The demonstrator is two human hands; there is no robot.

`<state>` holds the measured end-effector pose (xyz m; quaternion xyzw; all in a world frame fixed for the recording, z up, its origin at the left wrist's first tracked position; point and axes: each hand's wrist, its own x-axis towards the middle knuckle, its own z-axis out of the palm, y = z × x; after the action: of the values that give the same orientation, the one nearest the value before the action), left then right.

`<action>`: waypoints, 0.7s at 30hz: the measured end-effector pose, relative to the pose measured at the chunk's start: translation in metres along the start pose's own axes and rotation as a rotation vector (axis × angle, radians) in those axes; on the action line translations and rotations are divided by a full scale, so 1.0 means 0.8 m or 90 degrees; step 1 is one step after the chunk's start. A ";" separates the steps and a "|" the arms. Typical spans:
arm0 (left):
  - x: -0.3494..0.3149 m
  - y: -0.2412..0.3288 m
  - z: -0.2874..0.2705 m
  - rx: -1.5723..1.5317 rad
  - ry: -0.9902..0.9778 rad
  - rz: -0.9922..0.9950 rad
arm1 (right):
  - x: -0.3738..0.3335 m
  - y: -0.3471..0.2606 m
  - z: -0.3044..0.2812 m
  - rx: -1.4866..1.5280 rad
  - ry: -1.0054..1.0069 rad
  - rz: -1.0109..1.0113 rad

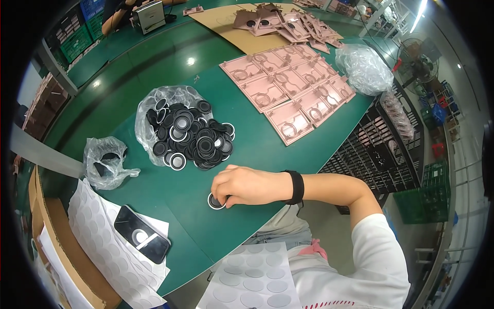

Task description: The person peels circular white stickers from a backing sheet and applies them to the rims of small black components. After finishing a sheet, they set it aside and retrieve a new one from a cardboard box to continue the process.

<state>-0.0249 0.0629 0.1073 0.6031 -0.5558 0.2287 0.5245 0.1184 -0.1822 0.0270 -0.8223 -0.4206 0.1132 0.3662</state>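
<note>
"What lies closest?"

"A sheet of round grey stickers rests over the lap of the seated worker, who wears a white short-sleeved shirt."

"And the hands?"

"The right hand, a black band at its wrist, reaches over the green table. Its grip is narrow, fingers drawn together on a black disc with a white rim, located near the table's front edge. The fingers cover part of it; whether they pinch or merely press, I cannot tell. The left hand is outside the view, its grip unknown."

"To the left?"

"A dark phone lies on more sticker sheets, beside an open cardboard box."

"Beyond the hand?"

"A crumpled clear bag sits at left. Near it, a pile of black discs, some white-rimmed, spills from a larger clear bag."

"Farther back?"

"Pink square panels with raised rings lie side by side in rows, a bulging plastic bag at their right. Behind them, more pink parts are heaped on brown cardboard."

"At the far side?"

"A co-worker's arm, beside a boxy pale device."
</note>
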 end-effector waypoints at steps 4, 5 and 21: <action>0.000 0.004 0.007 0.035 0.066 0.034 | -0.004 0.000 0.000 0.009 -0.002 0.004; 0.002 0.008 0.010 0.029 0.067 -0.032 | -0.003 0.001 0.000 0.012 -0.004 0.004; -0.039 -0.056 0.092 0.332 -0.036 -0.695 | 0.000 0.006 -0.008 0.065 -0.032 0.011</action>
<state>-0.0151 0.0035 0.0379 0.9156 -0.1058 0.0392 0.3859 0.1246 -0.1871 0.0284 -0.8032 -0.4162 0.1585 0.3956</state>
